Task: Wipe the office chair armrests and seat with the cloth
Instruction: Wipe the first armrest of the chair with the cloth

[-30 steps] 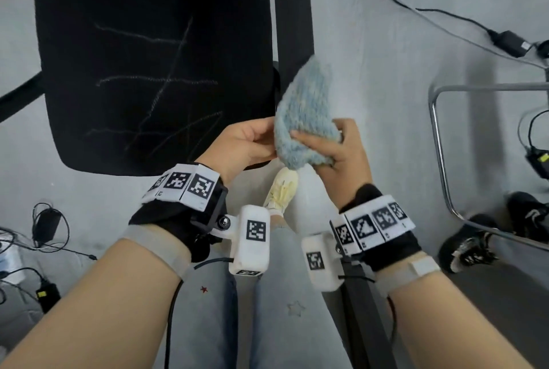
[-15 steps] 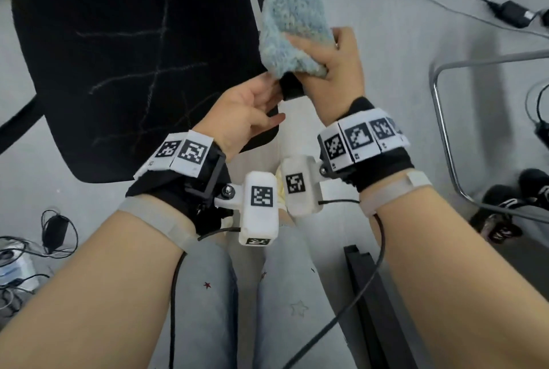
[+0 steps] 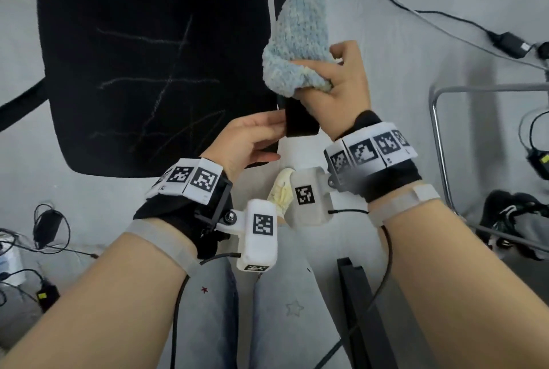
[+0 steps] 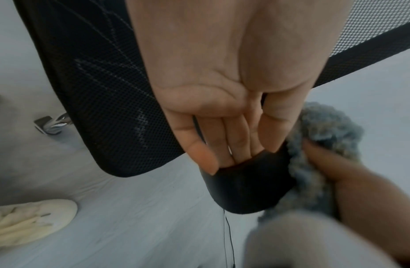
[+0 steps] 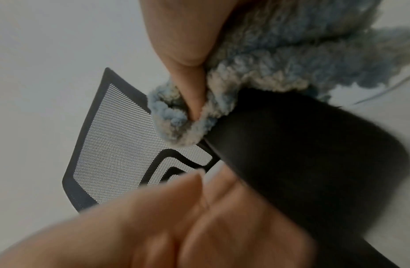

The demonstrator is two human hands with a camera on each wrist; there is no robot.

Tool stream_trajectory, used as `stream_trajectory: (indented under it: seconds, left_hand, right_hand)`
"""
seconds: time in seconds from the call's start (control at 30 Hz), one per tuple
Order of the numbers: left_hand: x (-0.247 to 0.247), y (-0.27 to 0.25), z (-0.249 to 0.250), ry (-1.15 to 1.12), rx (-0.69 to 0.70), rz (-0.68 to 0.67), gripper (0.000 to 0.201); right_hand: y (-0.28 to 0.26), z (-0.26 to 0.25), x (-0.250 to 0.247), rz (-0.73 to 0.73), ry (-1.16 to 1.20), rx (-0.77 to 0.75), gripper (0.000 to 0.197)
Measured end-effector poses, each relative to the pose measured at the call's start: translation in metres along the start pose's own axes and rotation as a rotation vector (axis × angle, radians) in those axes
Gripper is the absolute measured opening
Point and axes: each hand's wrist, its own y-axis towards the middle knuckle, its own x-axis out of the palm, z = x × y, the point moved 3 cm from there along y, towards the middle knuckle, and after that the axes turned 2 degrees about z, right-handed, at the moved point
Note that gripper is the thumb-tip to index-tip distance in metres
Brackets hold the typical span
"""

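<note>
Head view, near to far: left hand (image 3: 246, 140) has straight fingers (image 4: 236, 141) resting against the near end of the black armrest (image 3: 300, 122), gripping nothing. Right hand (image 3: 341, 83) bunches the blue cloth (image 3: 297, 45) on that armrest just past them, thumb (image 5: 188, 54) pinching the fabric. Mesh seat (image 3: 148, 56) sits left, marked with pale scuffs. Cable and adapter (image 3: 508, 43) lie far right.

The cloth (image 3: 297, 51) hides most of the armrest (image 3: 300, 122).
</note>
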Motion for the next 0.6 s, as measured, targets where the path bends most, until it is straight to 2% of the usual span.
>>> stream_trajectory:
  seconds: [0.1,0.13,0.2,0.27,0.33,0.4,0.47,0.53,0.6]
  left_hand:
    - [-0.004,0.001,0.001,0.004,-0.025,0.017,0.023]
    - [-0.004,0.000,0.003,-0.004,-0.032,0.021,0.029]
    - [-0.002,0.000,0.008,0.006,-0.053,-0.002,0.058]
    - [0.000,0.002,0.012,0.049,-0.066,-0.046,0.081]
    - [0.000,0.003,0.015,0.070,-0.063,-0.071,0.087]
    - [-0.001,0.002,0.015,0.056,-0.064,-0.088,0.087]
    - [-0.001,0.001,0.013,0.048,-0.072,-0.119,0.086]
    - [0.000,0.000,0.012,0.040,-0.086,-0.151,0.083]
    - [-0.004,-0.003,0.013,0.029,-0.093,-0.164,0.079]
  right_hand:
    - [0.041,-0.017,0.002,0.009,-0.049,0.024,0.026]
    - [0.050,-0.021,0.004,0.018,-0.050,0.032,0.025]
    - [0.050,-0.022,0.008,0.036,-0.019,0.032,0.028]
    - [0.027,-0.015,0.008,0.045,0.017,0.015,0.033]
    - [-0.010,-0.001,0.007,0.053,0.013,-0.014,0.041]
    - [-0.048,0.017,0.006,0.046,-0.021,-0.011,0.050]
    - [-0.077,0.031,0.006,0.041,-0.015,0.058,0.055]
    - [-0.093,0.032,0.006,0.057,0.054,0.151,0.051]
    - [-0.097,0.020,0.008,0.102,0.093,0.162,0.043]
